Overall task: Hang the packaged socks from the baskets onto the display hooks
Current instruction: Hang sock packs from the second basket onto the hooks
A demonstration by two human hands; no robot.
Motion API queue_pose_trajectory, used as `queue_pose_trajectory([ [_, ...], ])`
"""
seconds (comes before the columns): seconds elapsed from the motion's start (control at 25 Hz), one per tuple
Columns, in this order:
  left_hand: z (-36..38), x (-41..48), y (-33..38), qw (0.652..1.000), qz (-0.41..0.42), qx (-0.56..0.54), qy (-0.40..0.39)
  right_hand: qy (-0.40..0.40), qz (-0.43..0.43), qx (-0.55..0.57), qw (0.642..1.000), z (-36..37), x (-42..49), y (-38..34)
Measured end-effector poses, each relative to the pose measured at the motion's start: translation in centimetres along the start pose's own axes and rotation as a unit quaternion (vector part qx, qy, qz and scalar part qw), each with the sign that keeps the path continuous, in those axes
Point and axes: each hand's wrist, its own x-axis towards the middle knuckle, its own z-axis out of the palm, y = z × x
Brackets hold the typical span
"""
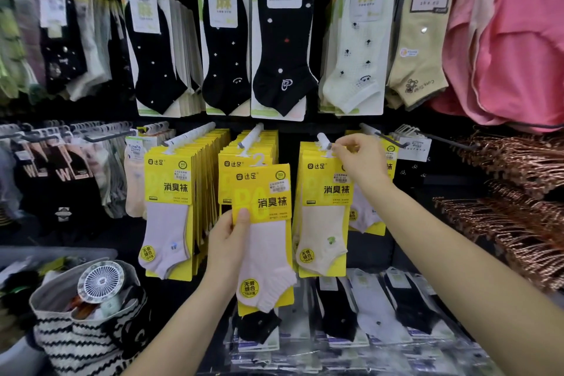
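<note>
Hanging was mid-step: the left hand [227, 241] gripped a yellow sock pack [265, 241] by its card, while the right hand [360, 162] pinched, seemingly, the front pack [323, 223] at the right hook [323, 140]. Next, the held pack's hanger needed threading onto a hook. Socks covered the display wall, with copper hangers [512, 192] to the right and a striped bag [79, 339] lower left.

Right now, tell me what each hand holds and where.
Left hand grips a loose yellow sock pack by its left edge. Right hand pinches the hanger tab of the front pack on the right hook.
</note>
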Motion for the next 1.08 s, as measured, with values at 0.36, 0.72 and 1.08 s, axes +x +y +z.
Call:
queue_pose_trajectory([
  [0.36, 5.0, -1.6, -0.4, 0.994, 0.017, 0.039, -0.097, -0.092, -0.148, 0.046, 0.984, -1.6, -3.6, 0.0],
  [0.72, 9.8, 0.0, 1.7, 0.993, -0.011, 0.016, -0.116, -0.056, -0.104, 0.03, 0.993, -2.9, -0.4, 1.0],
  [1.08, 10.0, 0.9, 0.7, 0.991, -0.099, -0.012, -0.089, -0.094, -0.075, -0.059, 0.991, -0.8, 0.9, 0.6],
])
